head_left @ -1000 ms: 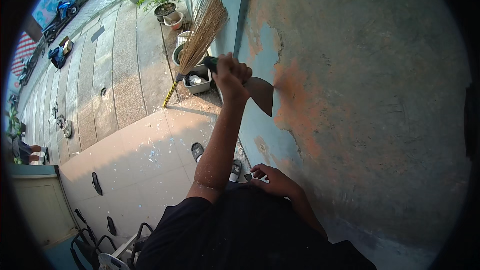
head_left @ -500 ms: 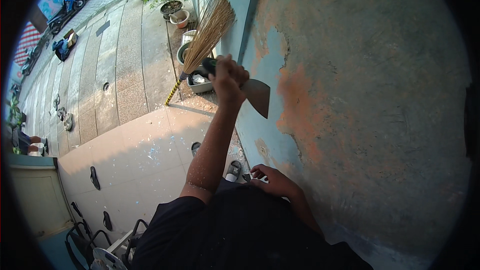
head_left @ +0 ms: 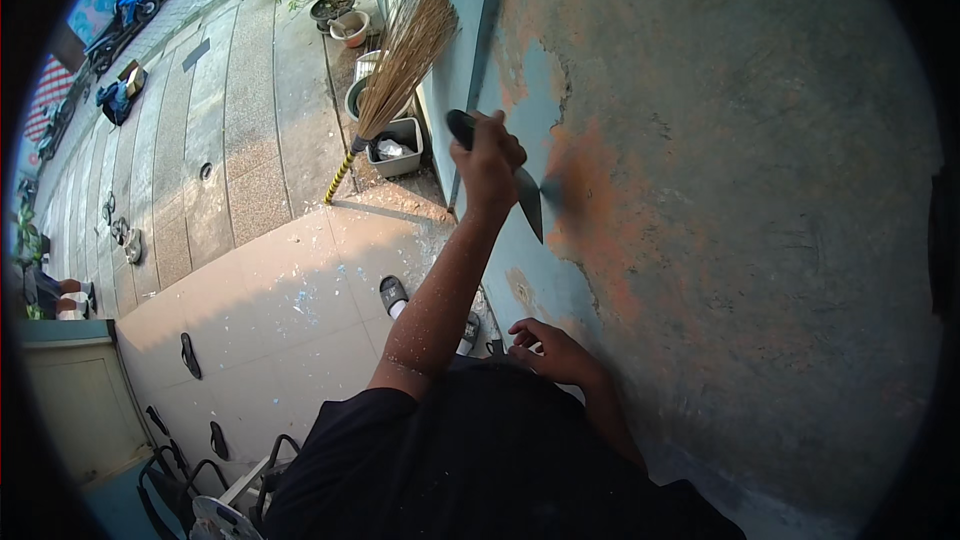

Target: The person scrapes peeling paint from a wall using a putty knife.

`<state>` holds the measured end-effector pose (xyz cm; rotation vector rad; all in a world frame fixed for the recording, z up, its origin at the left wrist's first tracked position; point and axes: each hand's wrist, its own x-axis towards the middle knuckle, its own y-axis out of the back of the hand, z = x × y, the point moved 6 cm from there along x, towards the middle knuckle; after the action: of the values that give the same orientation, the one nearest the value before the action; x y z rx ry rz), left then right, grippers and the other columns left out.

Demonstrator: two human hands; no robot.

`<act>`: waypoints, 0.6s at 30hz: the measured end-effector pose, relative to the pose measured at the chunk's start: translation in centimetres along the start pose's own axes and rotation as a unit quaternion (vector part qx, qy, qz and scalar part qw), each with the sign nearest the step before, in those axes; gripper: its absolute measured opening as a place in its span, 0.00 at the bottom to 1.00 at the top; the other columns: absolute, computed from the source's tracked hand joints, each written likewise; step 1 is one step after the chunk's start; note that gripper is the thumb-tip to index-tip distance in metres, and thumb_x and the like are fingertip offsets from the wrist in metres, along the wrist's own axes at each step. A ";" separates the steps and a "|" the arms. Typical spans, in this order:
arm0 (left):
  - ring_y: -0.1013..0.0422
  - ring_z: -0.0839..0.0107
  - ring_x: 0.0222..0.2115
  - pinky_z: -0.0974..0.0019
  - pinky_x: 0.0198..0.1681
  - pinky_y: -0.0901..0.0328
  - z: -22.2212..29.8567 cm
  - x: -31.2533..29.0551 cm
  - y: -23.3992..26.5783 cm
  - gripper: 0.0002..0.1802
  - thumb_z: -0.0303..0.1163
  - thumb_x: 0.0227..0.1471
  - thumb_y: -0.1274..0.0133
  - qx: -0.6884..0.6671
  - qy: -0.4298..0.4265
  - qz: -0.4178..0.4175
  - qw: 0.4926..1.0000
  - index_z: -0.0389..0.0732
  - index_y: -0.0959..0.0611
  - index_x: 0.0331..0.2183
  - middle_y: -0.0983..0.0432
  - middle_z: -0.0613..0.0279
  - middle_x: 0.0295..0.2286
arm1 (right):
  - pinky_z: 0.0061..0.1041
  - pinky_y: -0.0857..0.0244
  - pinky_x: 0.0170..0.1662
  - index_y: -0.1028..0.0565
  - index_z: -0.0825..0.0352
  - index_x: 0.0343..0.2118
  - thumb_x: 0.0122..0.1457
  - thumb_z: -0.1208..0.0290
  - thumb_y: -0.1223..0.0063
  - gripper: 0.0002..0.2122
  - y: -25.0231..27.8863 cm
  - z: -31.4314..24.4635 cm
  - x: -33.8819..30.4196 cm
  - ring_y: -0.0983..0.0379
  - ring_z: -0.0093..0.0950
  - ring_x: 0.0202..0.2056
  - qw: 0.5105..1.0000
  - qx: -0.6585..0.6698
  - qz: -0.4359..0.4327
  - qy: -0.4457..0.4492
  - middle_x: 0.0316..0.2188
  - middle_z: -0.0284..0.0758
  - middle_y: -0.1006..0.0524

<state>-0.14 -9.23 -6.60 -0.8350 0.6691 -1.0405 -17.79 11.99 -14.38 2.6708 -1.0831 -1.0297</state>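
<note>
My left hand (head_left: 490, 165) is closed round the dark handle of a paint scraper (head_left: 529, 206), arm stretched forward. The broad metal blade shows almost edge-on beside the wall (head_left: 750, 220); whether it touches is hard to tell. Around the blade, light blue paint (head_left: 545, 75) gives way to an orange-red patch (head_left: 600, 210) and bare grey plaster. Low by the wall, my right hand (head_left: 558, 355) holds nothing that I can see, its fingers loosely bent and apart. Pale flecks dot my left forearm.
An upturned stick broom (head_left: 408, 50) with a striped handle leans near a grey bin (head_left: 398, 152). Paint chips (head_left: 310, 295) lie on the tiled floor (head_left: 250, 360). Loose sandals (head_left: 190, 355) are at left, a folded metal-framed item (head_left: 235, 485) at lower left, potted plants (head_left: 332, 8) farther off.
My left hand has moved right, closer to the wall, and the scraper blade has turned from broad side to nearly edge-on. My right hand has shifted slightly right.
</note>
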 end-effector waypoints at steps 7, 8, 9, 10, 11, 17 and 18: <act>0.56 0.81 0.10 0.71 0.17 0.54 6.7 0.9 -1.3 0.21 0.37 0.57 0.53 -0.082 -0.057 0.003 0.995 0.52 0.40 0.16 0.54 0.77 0.11 | 0.32 0.32 0.50 0.29 0.66 0.51 0.63 0.59 0.44 0.19 1.0 1.1 0.0 0.26 0.28 0.44 0.999 0.015 0.022 -0.021 0.40 0.37 0.23; 0.56 0.81 0.10 0.71 0.17 0.55 6.7 0.8 -1.8 0.21 0.37 0.57 0.52 -0.092 -0.063 0.004 0.994 0.52 0.41 0.16 0.54 0.77 0.11 | 0.32 0.32 0.50 0.29 0.66 0.51 0.63 0.59 0.45 0.19 0.9 1.0 0.1 0.26 0.28 0.44 1.000 0.011 0.014 -0.021 0.40 0.37 0.23; 0.56 0.81 0.10 0.71 0.17 0.55 6.4 0.9 -2.2 0.21 0.37 0.57 0.52 -0.092 -0.064 0.004 0.994 0.52 0.41 0.16 0.54 0.77 0.11 | 0.32 0.32 0.50 0.29 0.66 0.51 0.63 0.59 0.45 0.19 0.8 0.9 0.1 0.26 0.28 0.44 1.000 0.010 0.013 -0.020 0.40 0.37 0.23; 0.56 0.81 0.10 0.71 0.17 0.55 5.8 0.9 -2.6 0.21 0.37 0.57 0.52 -0.079 -0.054 0.006 0.995 0.52 0.41 0.16 0.54 0.77 0.11 | 0.32 0.32 0.50 0.29 0.66 0.51 0.63 0.60 0.45 0.19 0.6 0.8 0.1 0.26 0.28 0.44 1.000 0.005 0.002 -0.019 0.40 0.37 0.23; 0.56 0.82 0.10 0.71 0.17 0.55 5.6 1.0 -2.8 0.21 0.37 0.57 0.51 -0.067 -0.043 0.007 0.997 0.52 0.41 0.16 0.54 0.77 0.11 | 0.32 0.32 0.50 0.29 0.66 0.51 0.63 0.60 0.45 0.19 0.4 0.8 0.1 0.26 0.28 0.45 1.000 -0.001 -0.009 -0.019 0.40 0.37 0.23; 0.56 0.80 0.11 0.71 0.18 0.54 7.9 2.0 -1.7 0.21 0.36 0.56 0.51 -0.082 -0.053 0.001 0.995 0.51 0.41 0.16 0.55 0.76 0.11 | 0.33 0.33 0.51 0.29 0.66 0.52 0.63 0.59 0.45 0.20 1.1 -0.2 0.7 0.26 0.29 0.46 1.000 -0.004 -0.001 -0.013 0.42 0.38 0.23; 0.56 0.80 0.11 0.71 0.18 0.54 7.3 2.1 -1.1 0.21 0.36 0.56 0.51 -0.103 -0.052 0.026 0.993 0.51 0.41 0.16 0.55 0.76 0.11 | 0.33 0.33 0.51 0.29 0.66 0.52 0.63 0.59 0.45 0.20 0.9 -0.5 0.8 0.26 0.29 0.46 1.000 -0.005 -0.002 -0.010 0.42 0.38 0.23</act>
<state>6.00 -9.48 -1.99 -1.0379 0.7128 -0.8839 -17.62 10.69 -14.16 2.6611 -1.0724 -1.0637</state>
